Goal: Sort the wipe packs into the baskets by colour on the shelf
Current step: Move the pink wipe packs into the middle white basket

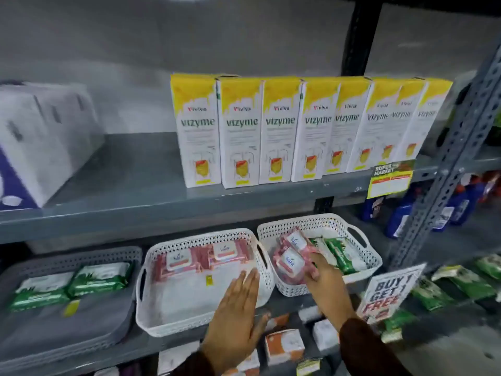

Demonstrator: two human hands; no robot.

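Three baskets stand on the lower shelf. The grey basket (pixel 35 346) at the left holds two green wipe packs (pixel 100 278). The middle white basket (pixel 151 302) holds two pink packs (pixel 227 253) at its back. The right white basket (pixel 371 256) holds pink packs (pixel 291 263) on its left and green packs (pixel 344 253) on its right. My right hand (pixel 325 283) reaches into the right basket and grips a pink pack by its edge. My left hand (pixel 238 316) rests flat, fingers together, on the middle basket's front right rim, holding nothing.
A row of yellow-and-white Vizyme boxes (pixel 241 131) stands on the shelf above, with a white wrapped bundle (pixel 46 137) at its left. A perforated upright (pixel 450 153) and a "Buy 1 Get 1 Free" sign (pixel 387 291) are at the right. Small boxes (pixel 284 346) sit below.
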